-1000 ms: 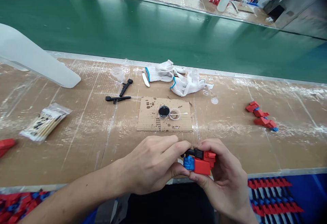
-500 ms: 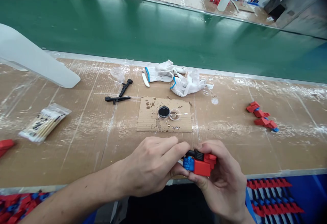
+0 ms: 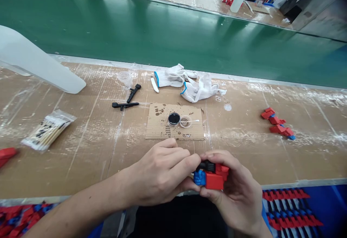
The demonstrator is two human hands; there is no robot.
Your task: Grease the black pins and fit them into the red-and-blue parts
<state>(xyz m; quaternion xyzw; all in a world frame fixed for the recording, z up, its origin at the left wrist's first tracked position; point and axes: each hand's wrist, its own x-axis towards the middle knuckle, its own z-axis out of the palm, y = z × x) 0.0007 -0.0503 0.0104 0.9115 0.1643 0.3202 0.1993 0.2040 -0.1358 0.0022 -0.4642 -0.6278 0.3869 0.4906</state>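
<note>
Your left hand and right hand meet at 6 o'clock, with the fingers curled, pinching a red-and-blue plastic toy figure between them, its black piece uppermost, just inside the near edge of the cardboard-topped bench. At 12 o'clock lies a cardboard sheet, a black-filled jar on it, well apart from your hands.

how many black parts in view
3. On the table, the upper black part by the clear cup, the lower black part by the cardboard sheet. The third black part is on the red and blue toy between the left hand and right hand. More may be hidden.
</note>
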